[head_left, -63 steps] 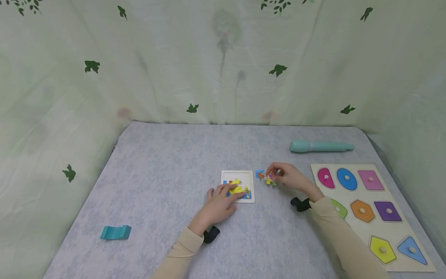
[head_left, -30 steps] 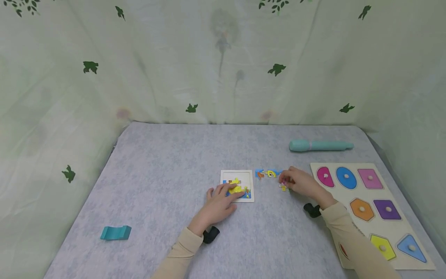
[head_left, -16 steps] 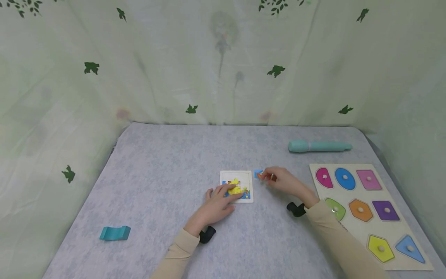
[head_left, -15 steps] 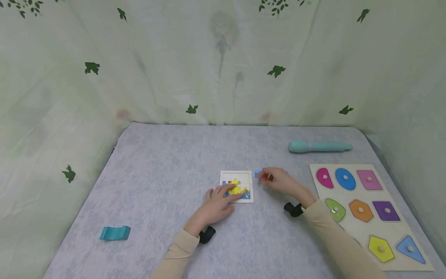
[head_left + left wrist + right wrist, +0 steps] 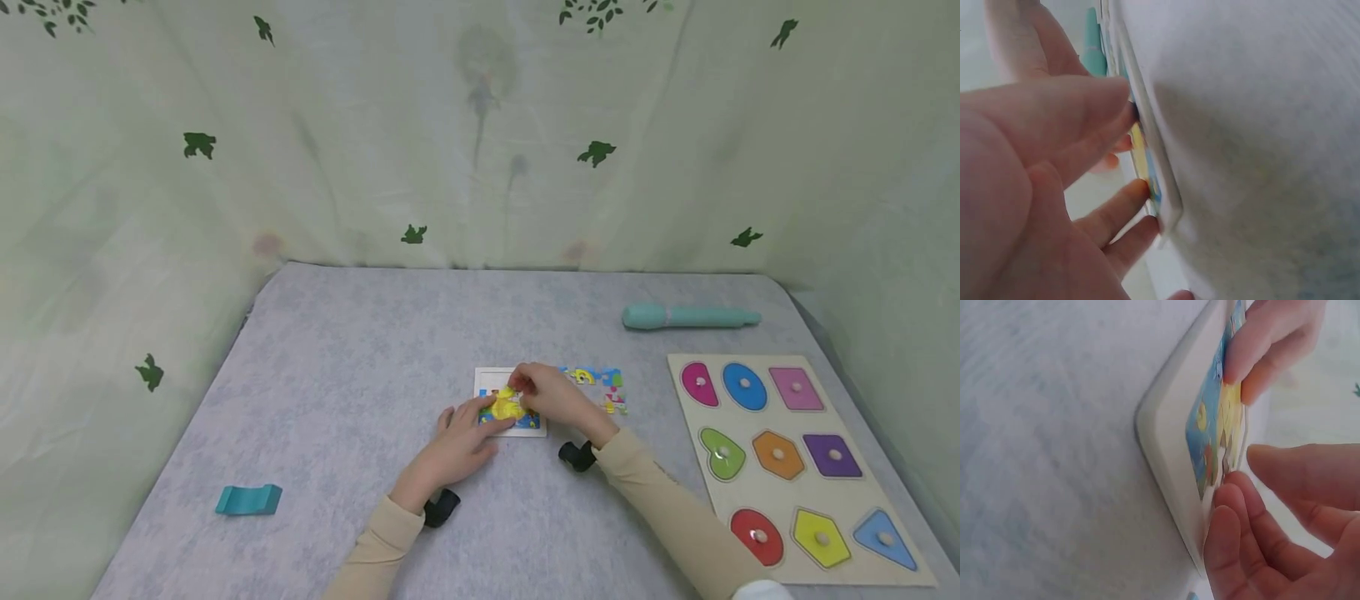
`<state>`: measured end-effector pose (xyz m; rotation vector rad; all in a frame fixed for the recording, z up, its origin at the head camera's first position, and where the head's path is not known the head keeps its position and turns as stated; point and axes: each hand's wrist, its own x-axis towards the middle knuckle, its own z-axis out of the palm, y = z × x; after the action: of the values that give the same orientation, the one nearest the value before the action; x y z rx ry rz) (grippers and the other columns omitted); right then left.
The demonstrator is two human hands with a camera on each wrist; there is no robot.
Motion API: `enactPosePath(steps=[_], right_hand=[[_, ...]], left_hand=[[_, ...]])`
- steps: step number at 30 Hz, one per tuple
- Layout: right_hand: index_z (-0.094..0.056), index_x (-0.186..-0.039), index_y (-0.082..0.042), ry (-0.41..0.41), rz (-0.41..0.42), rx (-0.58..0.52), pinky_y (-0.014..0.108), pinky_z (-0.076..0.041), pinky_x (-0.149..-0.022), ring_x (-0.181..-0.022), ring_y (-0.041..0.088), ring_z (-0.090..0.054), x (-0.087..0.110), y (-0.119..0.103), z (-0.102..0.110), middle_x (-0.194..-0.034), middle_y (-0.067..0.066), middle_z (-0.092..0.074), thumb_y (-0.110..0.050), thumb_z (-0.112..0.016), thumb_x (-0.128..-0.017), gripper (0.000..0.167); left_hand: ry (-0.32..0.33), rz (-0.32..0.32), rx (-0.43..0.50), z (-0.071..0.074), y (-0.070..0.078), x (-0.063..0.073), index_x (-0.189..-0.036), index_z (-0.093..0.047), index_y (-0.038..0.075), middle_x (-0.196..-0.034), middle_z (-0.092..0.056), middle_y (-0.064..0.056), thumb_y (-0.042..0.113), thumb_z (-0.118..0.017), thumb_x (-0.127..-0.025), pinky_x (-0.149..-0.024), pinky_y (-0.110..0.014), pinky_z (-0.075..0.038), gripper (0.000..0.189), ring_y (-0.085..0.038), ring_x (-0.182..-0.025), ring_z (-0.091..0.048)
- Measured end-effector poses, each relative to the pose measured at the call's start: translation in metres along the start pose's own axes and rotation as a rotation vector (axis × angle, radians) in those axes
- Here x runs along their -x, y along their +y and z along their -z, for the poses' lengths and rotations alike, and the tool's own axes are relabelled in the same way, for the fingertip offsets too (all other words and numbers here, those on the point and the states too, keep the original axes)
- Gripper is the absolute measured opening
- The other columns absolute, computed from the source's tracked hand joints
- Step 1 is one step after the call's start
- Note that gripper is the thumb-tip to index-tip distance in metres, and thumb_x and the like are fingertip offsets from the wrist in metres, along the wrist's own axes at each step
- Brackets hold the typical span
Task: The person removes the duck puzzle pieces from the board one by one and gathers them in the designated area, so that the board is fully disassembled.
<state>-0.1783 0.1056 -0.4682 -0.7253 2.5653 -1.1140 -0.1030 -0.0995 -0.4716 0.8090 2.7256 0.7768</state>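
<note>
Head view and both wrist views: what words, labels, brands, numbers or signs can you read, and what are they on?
None can be read in any view.
Shape board: no lettering seen.
Puzzle picture and loose pieces: too small or blurred to tell whether the print holds letters.
Right sleeve: a faint dark mark along its edge, too small to read, if it is writing.

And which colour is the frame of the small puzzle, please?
White; the puzzle frame shows best in the right wrist view.
</note>
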Motion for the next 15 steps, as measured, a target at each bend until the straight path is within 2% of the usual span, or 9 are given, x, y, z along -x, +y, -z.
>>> enactPosePath(steps=[4,9,15], right_hand=[[-0.062,-0.098,-0.005,0.010,-0.009,0.016,0.029,-0.045,-0.072,-0.078,0.015,-0.052,-0.0023,-0.0003,-0.0022,-0.086,0.002,-0.058,0.009,-0.063,-0.080,0.023],[-0.062,-0.101,-0.006,0.023,0.013,-0.023,0.029,-0.044,-0.067,-0.072,0.016,-0.049,-0.0011,0.0013,-0.0025,-0.081,0.002,-0.054,0.008,-0.061,-0.083,0.023],[-0.065,-0.101,-0.008,0.033,0.044,-0.013,0.030,-0.047,-0.073,-0.081,0.015,-0.054,0.0007,0.0015,-0.0046,-0.093,0.001,-0.055,0.004,-0.061,-0.087,0.019]], left_hand=[[-0.007,0.021,0.002,0.0022,0.0034,-0.0009,-0.134,-0.058,0.017,-0.149,-0.032,-0.015,0.016,-0.057,-0.096,-0.101,-0.066,-0.017,0.039,-0.034,-0.136,-0.028],[-0.021,0.035,0.008,0.0042,0.0062,-0.0018,-0.134,-0.059,0.017,-0.148,-0.032,-0.016,0.017,-0.057,-0.096,-0.101,-0.066,-0.016,0.038,-0.034,-0.136,-0.028],[-0.027,0.046,0.013,0.0049,0.0062,-0.0022,-0.134,-0.059,0.017,-0.149,-0.032,-0.016,0.017,-0.057,-0.096,-0.100,-0.066,-0.016,0.038,-0.034,-0.136,-0.027]])
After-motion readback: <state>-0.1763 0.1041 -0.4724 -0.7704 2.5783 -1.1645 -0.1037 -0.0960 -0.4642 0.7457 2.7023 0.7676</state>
